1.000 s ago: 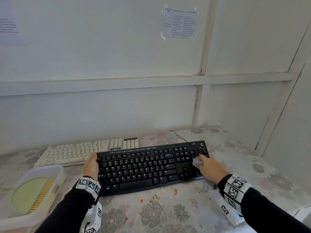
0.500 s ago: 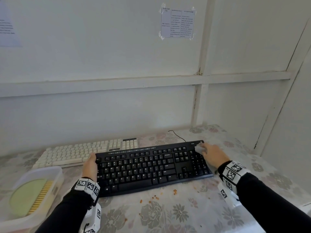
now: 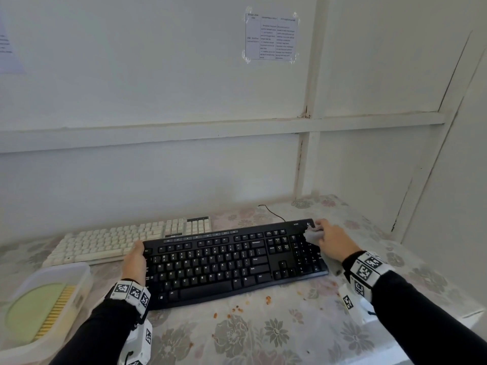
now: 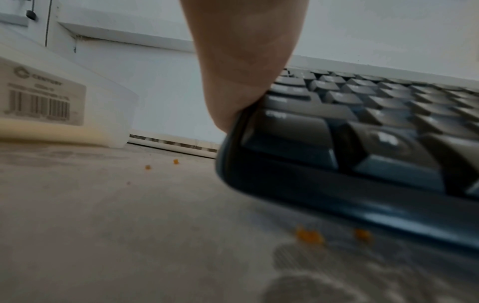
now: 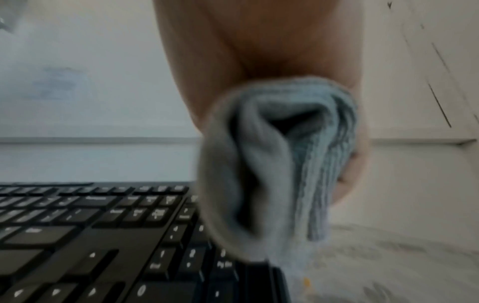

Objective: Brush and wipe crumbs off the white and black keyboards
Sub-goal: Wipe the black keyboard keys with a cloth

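The black keyboard lies across the lower middle of the head view on a flower-patterned tablecloth, its near edge facing the person. The left hand grips the keyboard's left end, the thumb side pressed against the frame in the left wrist view, where the hand fills the upper middle of the frame. The right hand sits at the keyboard's upper right corner, fingers curled round a bunched grey cloth that touches the number pad; in the right wrist view the folded cloth hangs in the centre, above the right end of the keys. The white keyboard lies behind and to the left, partly overlapped by the black one. Orange crumbs are scattered on the tablecloth just below the black keyboard's near edge. In the lower left corner stands a translucent plastic tub holding a green brush with pale yellow bristles.
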`<action>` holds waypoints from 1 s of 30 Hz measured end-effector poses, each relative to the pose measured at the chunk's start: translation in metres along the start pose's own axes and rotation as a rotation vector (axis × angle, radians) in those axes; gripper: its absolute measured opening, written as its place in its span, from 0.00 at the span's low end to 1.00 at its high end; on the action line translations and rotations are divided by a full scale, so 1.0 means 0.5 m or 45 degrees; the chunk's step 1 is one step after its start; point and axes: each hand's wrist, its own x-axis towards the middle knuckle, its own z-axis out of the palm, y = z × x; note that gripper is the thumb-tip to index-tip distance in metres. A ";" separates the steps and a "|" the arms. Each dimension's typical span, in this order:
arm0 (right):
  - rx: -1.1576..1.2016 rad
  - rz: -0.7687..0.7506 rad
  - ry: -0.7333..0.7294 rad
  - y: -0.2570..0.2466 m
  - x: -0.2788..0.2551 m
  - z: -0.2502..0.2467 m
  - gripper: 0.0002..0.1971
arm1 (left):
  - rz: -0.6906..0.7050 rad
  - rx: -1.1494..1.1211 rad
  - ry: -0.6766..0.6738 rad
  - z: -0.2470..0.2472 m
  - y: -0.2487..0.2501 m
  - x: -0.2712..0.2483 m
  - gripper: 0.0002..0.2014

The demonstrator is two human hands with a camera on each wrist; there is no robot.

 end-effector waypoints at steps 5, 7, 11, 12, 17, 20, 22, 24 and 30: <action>-0.181 0.184 -0.269 0.014 -0.032 0.025 0.15 | -0.013 -0.042 -0.022 -0.014 -0.023 0.040 0.55; -0.292 0.254 -0.355 0.017 -0.043 0.009 0.15 | -0.014 -0.048 -0.029 -0.006 -0.003 0.008 0.51; -0.172 0.239 -0.184 0.017 -0.034 -0.033 0.09 | 0.022 0.000 0.011 0.000 0.006 -0.013 0.35; -0.109 0.198 -0.118 0.016 -0.028 -0.035 0.07 | 0.033 -0.019 0.015 0.000 0.006 -0.017 0.35; -0.042 0.006 -0.139 0.014 -0.020 0.002 0.16 | 0.002 -0.047 -0.027 -0.005 -0.010 0.014 0.43; -0.256 0.076 -0.235 0.027 -0.026 0.012 0.18 | 0.015 -0.022 -0.021 -0.013 -0.033 0.051 0.49; -0.304 0.091 -0.197 0.031 -0.032 0.001 0.20 | 0.018 -0.028 -0.017 -0.011 -0.021 0.030 0.51; -0.093 0.009 -0.166 0.029 -0.034 -0.010 0.20 | 0.042 -0.020 -0.022 -0.004 0.003 -0.008 0.46; -0.017 -0.402 -0.126 -0.005 -0.023 0.004 0.22 | 0.024 -0.022 -0.009 -0.006 -0.004 0.003 0.41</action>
